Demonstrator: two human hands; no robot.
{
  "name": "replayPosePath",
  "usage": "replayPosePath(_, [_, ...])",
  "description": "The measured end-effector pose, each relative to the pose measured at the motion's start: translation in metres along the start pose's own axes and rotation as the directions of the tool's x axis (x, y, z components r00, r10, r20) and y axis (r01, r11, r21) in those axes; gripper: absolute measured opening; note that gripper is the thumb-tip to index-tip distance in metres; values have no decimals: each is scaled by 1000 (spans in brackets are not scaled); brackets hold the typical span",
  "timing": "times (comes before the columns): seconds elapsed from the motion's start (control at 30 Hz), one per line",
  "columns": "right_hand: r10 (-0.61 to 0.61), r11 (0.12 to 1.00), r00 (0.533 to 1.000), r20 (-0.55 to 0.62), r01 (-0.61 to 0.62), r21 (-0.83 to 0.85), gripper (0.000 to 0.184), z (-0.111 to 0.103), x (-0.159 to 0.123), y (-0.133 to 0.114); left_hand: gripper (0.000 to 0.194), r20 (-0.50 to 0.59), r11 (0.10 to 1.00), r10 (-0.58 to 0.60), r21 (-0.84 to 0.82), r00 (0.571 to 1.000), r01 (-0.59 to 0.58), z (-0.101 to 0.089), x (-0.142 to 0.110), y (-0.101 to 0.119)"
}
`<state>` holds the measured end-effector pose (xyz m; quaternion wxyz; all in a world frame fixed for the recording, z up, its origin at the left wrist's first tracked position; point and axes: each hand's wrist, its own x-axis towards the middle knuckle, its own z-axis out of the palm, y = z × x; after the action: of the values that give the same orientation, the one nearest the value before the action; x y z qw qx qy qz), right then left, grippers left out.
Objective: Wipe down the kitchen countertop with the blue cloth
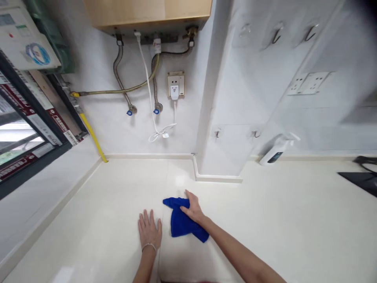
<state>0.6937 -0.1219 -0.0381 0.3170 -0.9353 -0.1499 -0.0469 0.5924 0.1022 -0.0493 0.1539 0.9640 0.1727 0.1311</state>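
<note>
A blue cloth (182,223) lies crumpled on the cream countertop (112,232). On its right side rests my right hand (193,208), thumb and fingers gripping the fabric and pressing it to the surface. Part of the cloth is hidden beneath that hand and forearm. To the left of the cloth, and apart from it, my left hand (150,232) lies flat on the countertop with its fingers spread. A thin bracelet (149,246) circles the left wrist.
A white spray bottle (277,150) stands against the back wall at right, left of a black object (359,182). A wall pillar (224,153) juts onto the counter. A yellow pipe (93,137) meets the counter's back left corner. A white cord (159,133) hangs below the heater (150,15).
</note>
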Motion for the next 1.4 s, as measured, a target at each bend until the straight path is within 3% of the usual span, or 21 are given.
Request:
replayPosePath(0.13, [18, 1000, 999, 39, -18, 7, 69, -20, -26, 19, 58, 22, 998, 4, -56, 1000, -2, 1, -13, 11])
replayPosePath(0.27, [115, 987, 987, 113, -126, 98, 67, -25, -48, 15, 48, 124, 973, 158, -191, 980, -133, 9, -45, 52])
replayPosePath(0.37, [181, 963, 972, 150, -206, 175, 47, -30, -52, 10, 41, 105, 953, 141, -285, 984, -106, 13, -61, 81])
replayPosePath(0.43, [159, 951, 974, 159, -195, 240, 32, -37, -51, 8, 31, 109, 884, 99, -465, 989, -37, 9, -61, 90])
replayPosePath(0.57, [97, 917, 988, 120, -136, 374, 30, -53, -46, 6, 36, 227, 622, 138, -777, 964, 94, -10, -46, 91])
replayPosePath(0.73, [125, 896, 990, 70, -143, 421, 52, -74, -33, 2, 54, 289, 480, 44, -846, 956, 234, -40, -22, 95])
replayPosePath(0.83, [153, 892, 980, 126, -192, 410, 74, -90, -31, -6, 56, 312, 408, -34, -863, 950, 298, -59, -7, 103])
replayPosePath(0.93, [-10, 909, 972, 236, -89, 406, 82, -99, -37, -20, 59, 308, 321, -76, -893, 948, 316, -75, 9, 113])
replayPosePath(1.0, [-150, 945, 936, 320, 41, 323, 84, -98, -44, -28, 63, 321, 252, -87, -909, 943, 333, -83, 18, 118])
replayPosePath(1.07, [-189, 975, 906, 379, 128, 179, 70, -94, -48, -32, 65, 336, 190, -103, -917, 936, 350, -89, 26, 121])
replayPosePath(1.13, [-164, 986, 912, 375, 137, 97, 49, -90, -48, -29, 66, 337, 136, -138, -925, 931, 355, -95, 31, 120])
replayPosePath(1.4, [-86, 987, 939, 333, 35, 155, 19, -93, -30, -8, 66, 296, -18, -254, -953, 921, 301, -121, 50, 120])
